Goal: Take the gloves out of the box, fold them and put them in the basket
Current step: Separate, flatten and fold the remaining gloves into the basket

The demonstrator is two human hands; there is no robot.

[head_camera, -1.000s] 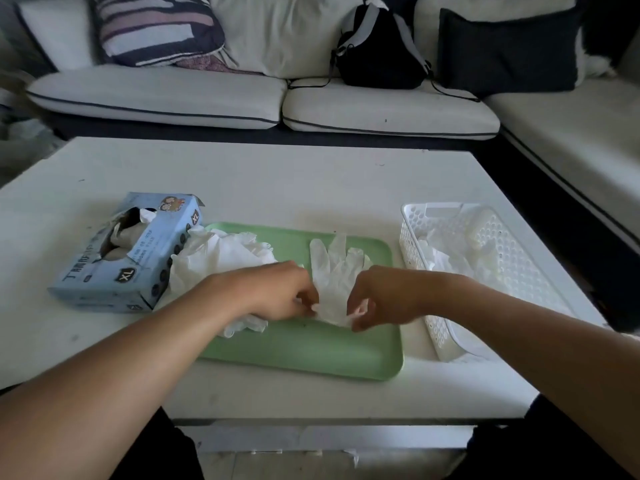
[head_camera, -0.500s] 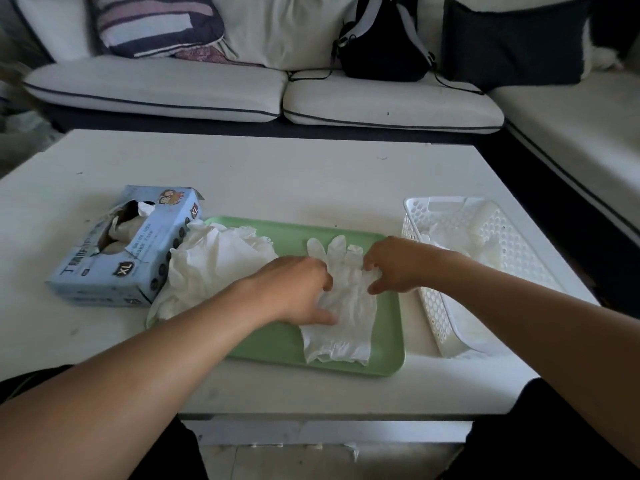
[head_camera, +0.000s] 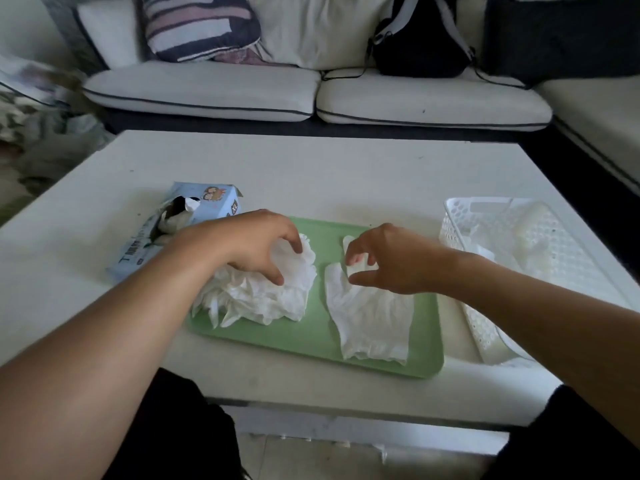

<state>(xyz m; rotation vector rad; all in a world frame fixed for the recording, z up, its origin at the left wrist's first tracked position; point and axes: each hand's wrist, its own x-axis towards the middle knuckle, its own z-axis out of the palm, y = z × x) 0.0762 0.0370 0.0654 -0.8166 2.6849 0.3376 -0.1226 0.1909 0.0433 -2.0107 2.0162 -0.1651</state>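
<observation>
Our right hand (head_camera: 391, 259) curls its fingers (head_camera: 356, 258) on the far end of the flat glove (head_camera: 372, 315). It runs long, back toward us. Our left hand (head_camera: 258, 245) grips the glove pile (head_camera: 263, 292) beside it.

On our white bench (head_camera: 311, 174) we see a pale green tray (head_camera: 311, 336). It carries a heap of white gloves (head_camera: 263, 299) at its left and a single white glove (head_camera: 372, 320) at its right. The box (head_camera: 211, 206) at the left is light blue with dark lettering and a small cartoon print. The basket (head_camera: 485, 327) at the right is white, with a pattern of small holes. On the far white sofa (head_camera: 207, 91), piped in dark lines, lie a cushion (head_camera: 197, 26) striped navy, white and pink, and a black backpack (head_camera: 420, 39) with grey straps.
</observation>
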